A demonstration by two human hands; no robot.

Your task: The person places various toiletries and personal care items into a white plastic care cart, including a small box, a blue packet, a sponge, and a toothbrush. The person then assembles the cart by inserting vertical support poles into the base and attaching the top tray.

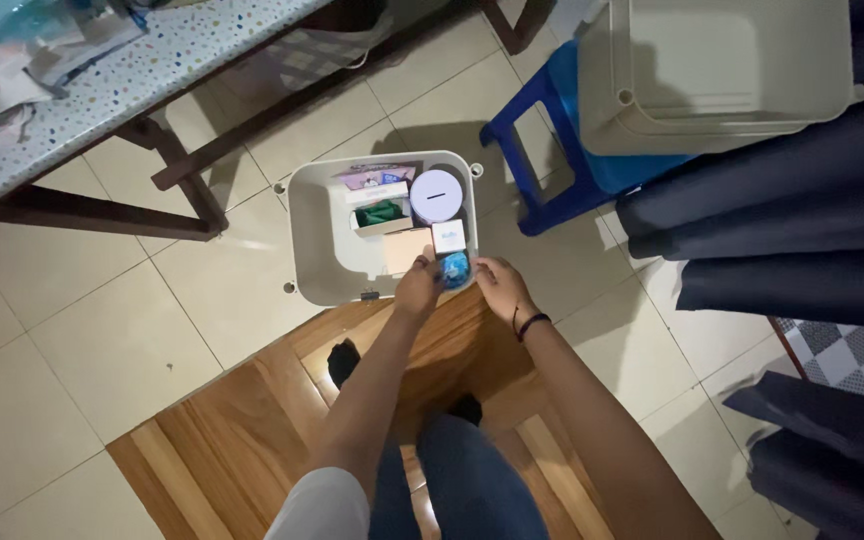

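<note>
Blue plastic stool (562, 150) under large grey tub (722, 120); speckled table (152, 60); dark curtain (792, 230).

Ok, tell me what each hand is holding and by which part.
The left hand grips a blue round object at its near-left edge, inside the bin. The right hand rests on the bin's rim, holding nothing.

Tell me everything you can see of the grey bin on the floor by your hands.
The grey bin is a pale, plastic-looking box with rounded corners and small lugs at its rim. It sits open on the tiled floor, against a wooden board. Inside lie a round white lid-like disc, small boxes and a blue object. The left hand reaches into its near edge; the right hand touches its rim.
</note>
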